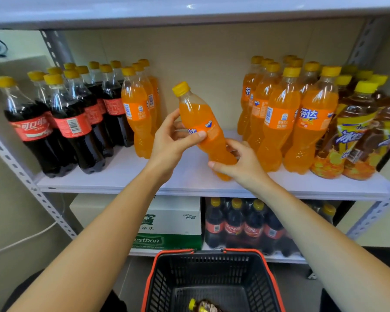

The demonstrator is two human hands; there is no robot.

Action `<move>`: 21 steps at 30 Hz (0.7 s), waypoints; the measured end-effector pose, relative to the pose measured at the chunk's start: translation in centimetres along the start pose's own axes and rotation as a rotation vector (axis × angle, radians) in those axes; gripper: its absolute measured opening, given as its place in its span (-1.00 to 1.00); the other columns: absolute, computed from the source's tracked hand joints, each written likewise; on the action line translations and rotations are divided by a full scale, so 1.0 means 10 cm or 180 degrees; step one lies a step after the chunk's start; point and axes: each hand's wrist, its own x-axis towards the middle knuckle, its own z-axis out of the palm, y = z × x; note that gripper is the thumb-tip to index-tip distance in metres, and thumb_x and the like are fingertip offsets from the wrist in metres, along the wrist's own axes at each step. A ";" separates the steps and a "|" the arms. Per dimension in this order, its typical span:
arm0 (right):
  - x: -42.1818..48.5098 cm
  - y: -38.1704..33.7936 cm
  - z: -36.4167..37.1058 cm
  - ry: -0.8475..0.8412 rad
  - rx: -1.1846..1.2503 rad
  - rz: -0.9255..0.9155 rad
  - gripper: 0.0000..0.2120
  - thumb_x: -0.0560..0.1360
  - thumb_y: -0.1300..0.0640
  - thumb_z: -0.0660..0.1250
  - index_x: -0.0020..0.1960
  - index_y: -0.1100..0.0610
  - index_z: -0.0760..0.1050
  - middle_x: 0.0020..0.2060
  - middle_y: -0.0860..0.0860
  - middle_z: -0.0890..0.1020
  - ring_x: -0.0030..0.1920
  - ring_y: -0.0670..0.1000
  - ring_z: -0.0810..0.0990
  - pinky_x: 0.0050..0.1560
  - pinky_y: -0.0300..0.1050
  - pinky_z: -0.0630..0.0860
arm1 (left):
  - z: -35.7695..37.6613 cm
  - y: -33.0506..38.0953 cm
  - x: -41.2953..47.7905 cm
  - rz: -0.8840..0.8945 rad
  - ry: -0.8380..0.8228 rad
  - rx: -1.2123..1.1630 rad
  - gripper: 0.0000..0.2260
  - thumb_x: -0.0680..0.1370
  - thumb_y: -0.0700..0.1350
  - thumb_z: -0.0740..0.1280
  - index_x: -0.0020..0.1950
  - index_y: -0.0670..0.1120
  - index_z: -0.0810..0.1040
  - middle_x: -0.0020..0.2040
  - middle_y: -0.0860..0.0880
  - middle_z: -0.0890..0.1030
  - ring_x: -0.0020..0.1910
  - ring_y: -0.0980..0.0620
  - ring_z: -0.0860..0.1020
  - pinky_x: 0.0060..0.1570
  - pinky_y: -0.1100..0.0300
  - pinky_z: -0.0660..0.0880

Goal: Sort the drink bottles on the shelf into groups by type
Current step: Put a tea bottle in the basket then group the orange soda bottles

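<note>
Above the shelf [189, 176], both hands grip a tilted orange bottle [203, 122]; its base seems hidden.

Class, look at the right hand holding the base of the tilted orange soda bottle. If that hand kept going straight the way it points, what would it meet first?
The right hand points up and leftward, its grip on the orange bottle. Past that, probably the left hand; depth is unclear.

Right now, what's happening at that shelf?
A person holds one orange soda bottle tilted in both hands, left hand at its label, right hand at its base, above the gap in the middle shelf. Cola bottles stand left, orange sodas right, iced tea bottles far right. A basket sits below.
</note>
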 end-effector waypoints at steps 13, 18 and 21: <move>0.03 -0.11 -0.07 0.0288 0.0253 -0.0110 -0.58 0.55 0.08 0.46 0.36 0.08 0.48 0.27 0.05 0.55 0.29 0.06 0.52 0.23 -0.07 0.48 | 0.00 0.12 -0.02 0.0016 -0.0014 -0.0100 -0.47 0.60 -0.17 0.43 0.55 -0.05 0.40 0.15 -0.02 0.71 0.16 0.00 0.68 0.10 0.03 0.66; 0.05 -0.25 -0.06 0.0503 0.0089 -0.0511 -0.30 0.44 0.00 0.56 0.50 0.01 0.37 0.24 0.02 0.53 0.19 -0.03 0.52 0.04 -0.33 0.43 | 0.03 0.18 -0.05 0.0406 -0.0103 0.0383 -0.48 0.48 -0.07 0.54 0.42 -0.08 0.53 0.16 -0.12 0.67 0.14 -0.06 0.66 0.10 -0.02 0.64; 0.05 -0.37 -0.05 0.0670 0.0175 -0.0791 -0.34 0.43 -0.03 0.57 0.45 0.01 0.41 0.23 -0.04 0.58 0.17 -0.08 0.56 0.03 -0.32 0.49 | 0.04 0.26 -0.04 0.0721 -0.0140 0.0708 -0.55 0.48 -0.06 0.57 0.34 -0.07 0.59 0.18 -0.12 0.64 0.14 -0.07 0.65 0.16 -0.08 0.63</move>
